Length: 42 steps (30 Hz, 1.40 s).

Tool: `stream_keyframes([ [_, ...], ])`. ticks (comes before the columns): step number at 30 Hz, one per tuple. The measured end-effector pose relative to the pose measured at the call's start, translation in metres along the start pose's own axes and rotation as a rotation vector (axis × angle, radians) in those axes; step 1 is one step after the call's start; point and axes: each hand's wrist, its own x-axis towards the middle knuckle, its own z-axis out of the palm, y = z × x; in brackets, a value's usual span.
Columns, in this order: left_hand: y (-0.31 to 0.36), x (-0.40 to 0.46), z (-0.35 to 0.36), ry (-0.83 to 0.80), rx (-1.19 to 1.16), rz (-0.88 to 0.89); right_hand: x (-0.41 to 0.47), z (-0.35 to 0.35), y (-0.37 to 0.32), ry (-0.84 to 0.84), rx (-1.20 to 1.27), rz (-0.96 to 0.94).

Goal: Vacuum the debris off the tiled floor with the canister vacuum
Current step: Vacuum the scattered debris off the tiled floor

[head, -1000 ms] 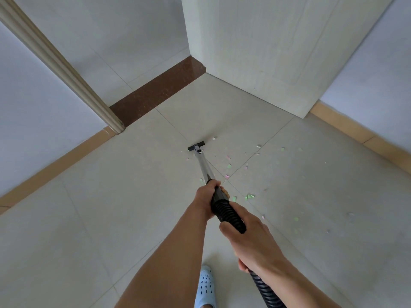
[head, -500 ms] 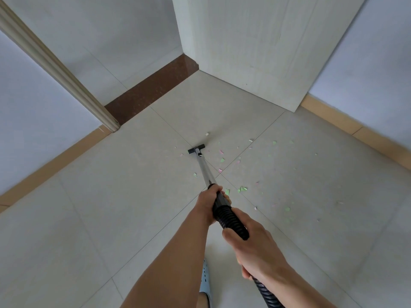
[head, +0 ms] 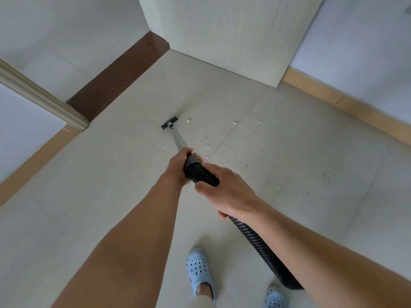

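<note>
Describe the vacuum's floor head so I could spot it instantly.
Find the dark brown stone threshold strip on the pale tiled floor. Just below it, the small black T-shaped nozzle ends the silver metal wand, unlike the scattered pale paper scraps.

- The tiled floor (head: pixel 300 165) is pale beige, crossed by thin grey grout lines.
- The debris (head: pixel 208 147) is small scraps of light green, pink and white, scattered to the right of the wand.
- The floor nozzle (head: pixel 169 123) is black; the wand (head: pixel 178 138) is silver metal.
- The ribbed hose (head: pixel 203 174) is black, with ring after ring of ridges.
- The threshold strip (head: pixel 120 76) at far left is dark reddish-brown and speckled.
- The skirting (head: pixel 347 105) along the right wall is tan.
- The door (head: pixel 233 34) is off-white with faint vertical grain.
- The door frame moulding (head: pixel 42 98) at left is cream.
- The clogs (head: pixel 200 270) are light blue, dotted with dark holes.
</note>
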Motion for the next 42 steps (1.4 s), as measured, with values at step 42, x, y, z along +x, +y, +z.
stream_keyframes([
  [42,-0.213,-0.063,0.038,0.041,0.21,-0.049,-0.156,-0.045,0.161,0.056,0.086,0.056],
])
